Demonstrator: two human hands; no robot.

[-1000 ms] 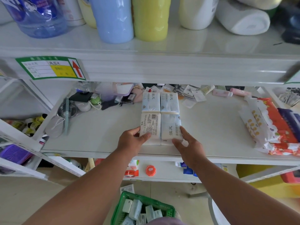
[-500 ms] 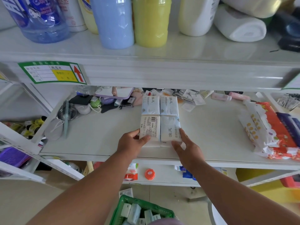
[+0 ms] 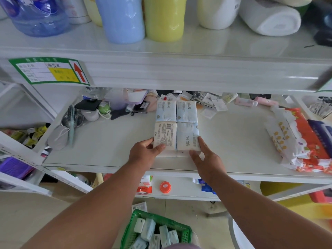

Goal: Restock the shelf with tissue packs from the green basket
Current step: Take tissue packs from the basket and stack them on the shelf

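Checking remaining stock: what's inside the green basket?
The green plastic basket on the floor holds several loose pale wrapped tissue packs. Its near end is cut off by the frame, so no full count.

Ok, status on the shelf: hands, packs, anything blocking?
Left hand pinching near-left tissue pack. Right hand on near-right tissue pack, grip unclear. Four packs in a block mid-shelf. More in green basket. Nothing blocking.

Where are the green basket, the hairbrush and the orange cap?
green basket [image 3: 133,224]: head view, on its left rim.
hairbrush [image 3: 72,115]: head view, on its bristle head.
orange cap [image 3: 165,187]: head view, on its top face.
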